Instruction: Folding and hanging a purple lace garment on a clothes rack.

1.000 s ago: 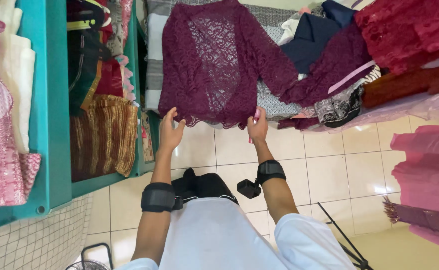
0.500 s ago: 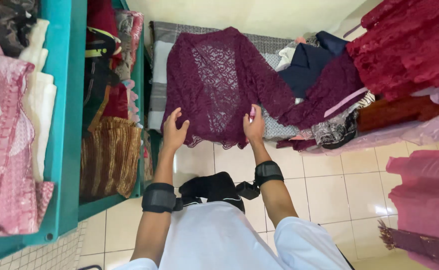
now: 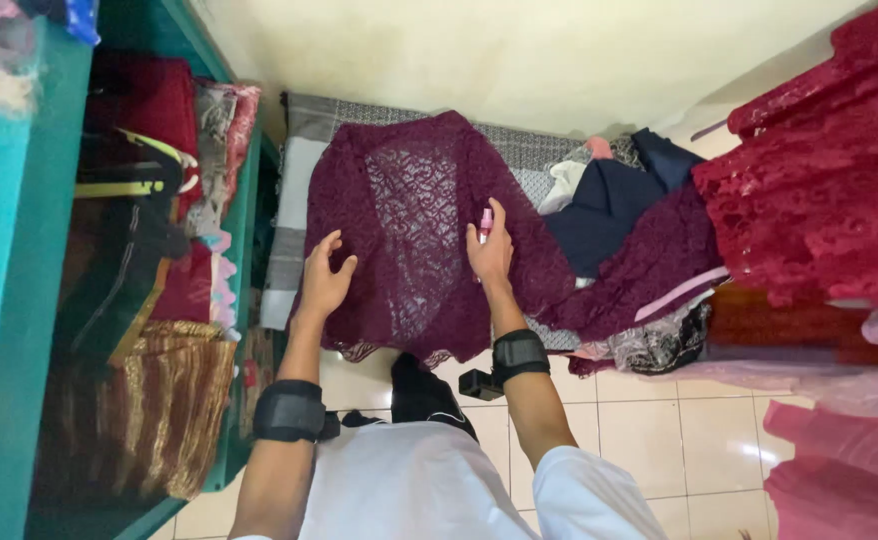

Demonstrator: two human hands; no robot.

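Far left of frame: teal shelf [image 3: 19, 250] with folded fabrics stacked in it, a brown-gold striped piece [image 3: 149, 410] hanging lowest. We don't touch any of that.

Left-centre: our left hand [image 3: 324, 280], fingers spread and slightly curled, resting flat on the left edge of the maroon lace top [image 3: 409, 240]. No pinch, just palm and fingertips on the cloth.

Centre: the lace top lies spread open on a grey checked mat [image 3: 299, 190], upper middle of frame, its hem drooping over the near edge above the floor tiles [image 3: 649, 440]. We judge it light, limp, no stiffness at all. Open-weave lace, so it snags on nails and stretches if pulled from one point. Not slippery; it should stay put on the mat. Best grip is at the hem corners or shoulder seams, two hands, never mid-panel.

Right of centre: our right hand [image 3: 491, 255] lies on the top's right half, fingers closed round a small pink bottle [image 3: 485, 225], only the tip visible. What kind of bottle, we cannot tell.

Right: heap of navy and purple clothes [image 3: 629, 240], then red lace dresses [image 3: 819, 190] hanging, and pink ones in the lower right corner.
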